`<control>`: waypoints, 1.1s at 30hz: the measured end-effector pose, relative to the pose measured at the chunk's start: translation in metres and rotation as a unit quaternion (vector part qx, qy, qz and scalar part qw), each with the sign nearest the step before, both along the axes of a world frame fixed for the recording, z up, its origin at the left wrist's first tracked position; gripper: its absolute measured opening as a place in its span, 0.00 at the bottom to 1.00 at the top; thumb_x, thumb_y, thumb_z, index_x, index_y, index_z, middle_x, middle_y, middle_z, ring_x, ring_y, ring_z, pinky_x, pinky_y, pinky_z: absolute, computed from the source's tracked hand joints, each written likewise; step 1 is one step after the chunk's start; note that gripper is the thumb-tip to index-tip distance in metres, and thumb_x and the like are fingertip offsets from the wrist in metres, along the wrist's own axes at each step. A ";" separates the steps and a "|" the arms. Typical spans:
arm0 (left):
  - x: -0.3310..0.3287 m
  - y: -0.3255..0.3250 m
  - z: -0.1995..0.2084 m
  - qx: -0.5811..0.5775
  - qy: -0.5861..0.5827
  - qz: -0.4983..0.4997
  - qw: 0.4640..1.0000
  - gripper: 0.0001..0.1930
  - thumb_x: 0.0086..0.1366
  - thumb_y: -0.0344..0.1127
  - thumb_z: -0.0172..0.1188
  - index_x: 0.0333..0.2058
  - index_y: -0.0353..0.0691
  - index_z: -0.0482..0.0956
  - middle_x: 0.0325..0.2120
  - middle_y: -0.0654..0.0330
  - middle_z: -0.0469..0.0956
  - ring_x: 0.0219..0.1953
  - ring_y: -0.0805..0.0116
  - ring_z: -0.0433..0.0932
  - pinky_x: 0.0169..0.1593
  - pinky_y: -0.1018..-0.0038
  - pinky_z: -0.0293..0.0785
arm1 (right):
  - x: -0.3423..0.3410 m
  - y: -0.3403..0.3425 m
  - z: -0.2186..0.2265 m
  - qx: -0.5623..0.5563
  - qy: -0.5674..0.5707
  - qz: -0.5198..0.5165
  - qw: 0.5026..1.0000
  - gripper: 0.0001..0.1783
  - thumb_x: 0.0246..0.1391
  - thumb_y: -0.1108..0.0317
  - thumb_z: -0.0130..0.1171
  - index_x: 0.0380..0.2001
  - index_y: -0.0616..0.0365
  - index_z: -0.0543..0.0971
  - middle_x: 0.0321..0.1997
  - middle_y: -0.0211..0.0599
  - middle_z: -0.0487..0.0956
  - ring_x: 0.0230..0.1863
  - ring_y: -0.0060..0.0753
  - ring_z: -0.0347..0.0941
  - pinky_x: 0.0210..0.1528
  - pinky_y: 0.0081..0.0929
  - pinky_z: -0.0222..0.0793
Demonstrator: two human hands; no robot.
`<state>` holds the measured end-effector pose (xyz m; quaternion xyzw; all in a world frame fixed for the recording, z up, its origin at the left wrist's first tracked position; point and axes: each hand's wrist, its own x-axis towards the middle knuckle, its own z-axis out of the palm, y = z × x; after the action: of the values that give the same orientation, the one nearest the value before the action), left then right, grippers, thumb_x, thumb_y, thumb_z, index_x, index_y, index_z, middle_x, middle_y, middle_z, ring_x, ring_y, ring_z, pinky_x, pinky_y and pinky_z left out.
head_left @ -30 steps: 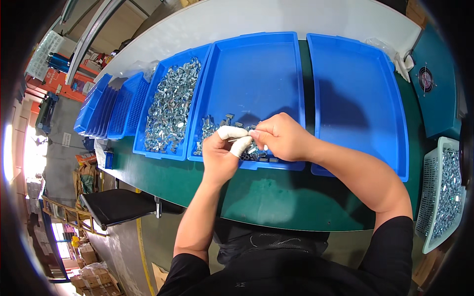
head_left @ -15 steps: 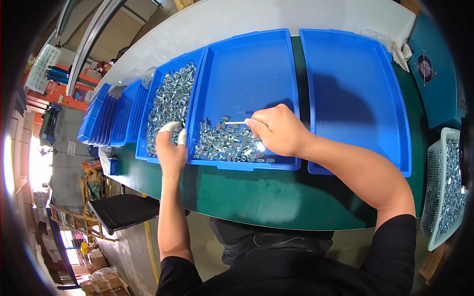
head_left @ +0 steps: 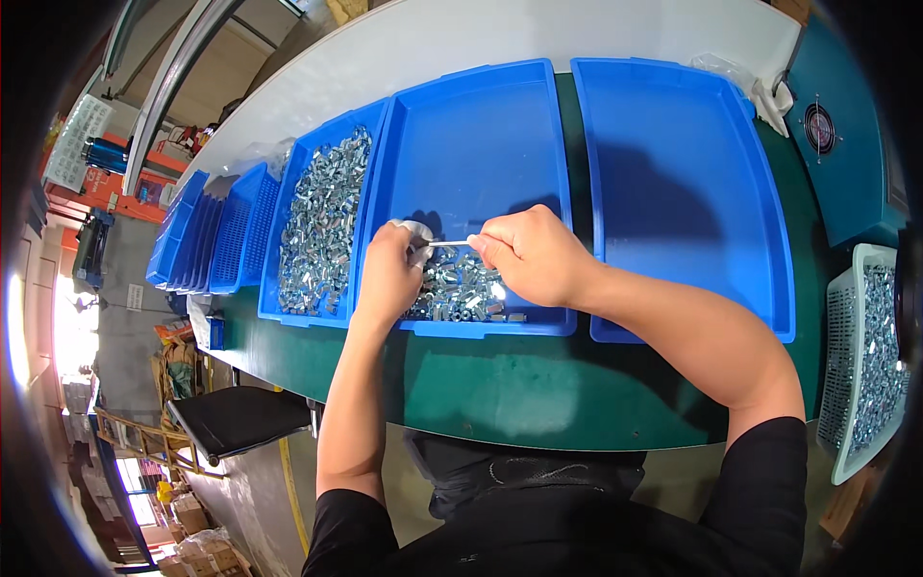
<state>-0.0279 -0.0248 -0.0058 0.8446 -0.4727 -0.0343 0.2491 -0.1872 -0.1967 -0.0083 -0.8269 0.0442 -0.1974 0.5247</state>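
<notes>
My right hand [head_left: 531, 252] is closed on a thin pale rod [head_left: 450, 243], held nearly level and pointing left. My left hand [head_left: 389, 269], with white coverings on its fingertips, is pinched at the rod's far tip; whatever sits between those fingers is hidden. Both hands are over the front part of the middle blue tray [head_left: 481, 125]. Below them lies a pile of small shiny metal pieces [head_left: 461, 293], partly covered by the hands. A fuller heap of similar metal pieces [head_left: 327, 212] fills the blue tray to the left.
On the right is another blue tray [head_left: 687, 192], in shadow. Blue perforated baskets [head_left: 240, 226] stand at the far left. A pale basket of metal pieces [head_left: 846, 375] is beyond the green table's [head_left: 538, 394] right end, near a teal machine with a fan [head_left: 836, 135].
My left hand has moved right, from the edge of the left tray's heap to the rod's tip, and its fingers have closed. The right hand stays nearly in place with the rod.
</notes>
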 end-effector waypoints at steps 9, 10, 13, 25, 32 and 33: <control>-0.020 0.021 -0.002 -0.249 0.296 0.028 0.922 0.07 0.66 0.21 0.60 0.40 0.36 0.74 0.36 0.61 0.79 0.40 0.73 0.78 0.47 0.77 0.74 | 0.000 0.000 0.001 -0.007 0.026 0.006 1.000 0.16 0.63 0.66 0.55 0.22 0.64 0.80 0.16 0.43 0.76 0.17 0.31 0.68 0.25 0.31 0.65; -0.021 0.024 -0.003 -0.266 0.301 0.015 0.916 0.06 0.66 0.22 0.60 0.40 0.36 0.74 0.35 0.62 0.79 0.38 0.76 0.78 0.44 0.79 0.74 | 0.001 0.000 0.001 -0.007 0.028 0.005 1.000 0.16 0.63 0.66 0.55 0.23 0.64 0.80 0.16 0.43 0.76 0.17 0.30 0.69 0.25 0.31 0.65; -0.033 0.025 0.003 -0.268 0.317 0.011 0.910 0.08 0.65 0.21 0.61 0.40 0.37 0.74 0.35 0.65 0.78 0.37 0.78 0.76 0.44 0.81 0.72 | 0.000 0.000 0.001 0.002 0.027 0.016 0.999 0.17 0.63 0.66 0.55 0.22 0.64 0.80 0.17 0.43 0.77 0.18 0.30 0.70 0.26 0.30 0.67; -0.048 0.026 0.002 -0.243 0.323 -0.004 0.915 0.07 0.68 0.23 0.58 0.43 0.35 0.80 0.32 0.64 0.80 0.32 0.76 0.77 0.40 0.79 0.74 | -0.004 0.001 0.004 -0.048 0.008 0.058 0.997 0.17 0.59 0.66 0.58 0.19 0.62 0.74 0.15 0.49 0.70 0.15 0.46 0.62 0.22 0.41 0.60; -0.058 0.021 -0.005 -0.278 0.378 0.024 0.883 0.06 0.70 0.27 0.57 0.42 0.34 0.80 0.28 0.62 0.79 0.28 0.76 0.76 0.35 0.80 0.72 | -0.005 0.006 0.001 -0.122 -0.044 0.050 0.990 0.14 0.57 0.67 0.59 0.19 0.59 0.74 0.18 0.49 0.71 0.22 0.56 0.69 0.25 0.46 0.62; -0.058 0.020 -0.005 -0.278 0.378 0.024 0.883 0.06 0.70 0.27 0.57 0.42 0.34 0.80 0.28 0.62 0.79 0.28 0.76 0.76 0.35 0.80 0.72 | -0.005 0.005 0.000 -0.137 -0.052 0.045 0.988 0.14 0.57 0.68 0.59 0.19 0.59 0.74 0.18 0.48 0.72 0.23 0.55 0.70 0.25 0.46 0.62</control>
<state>-0.0859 -0.0044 -0.0110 0.6748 -0.3122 -0.2116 0.6344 -0.1925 -0.1918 -0.0083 -0.8805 -0.0482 -0.2206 0.4169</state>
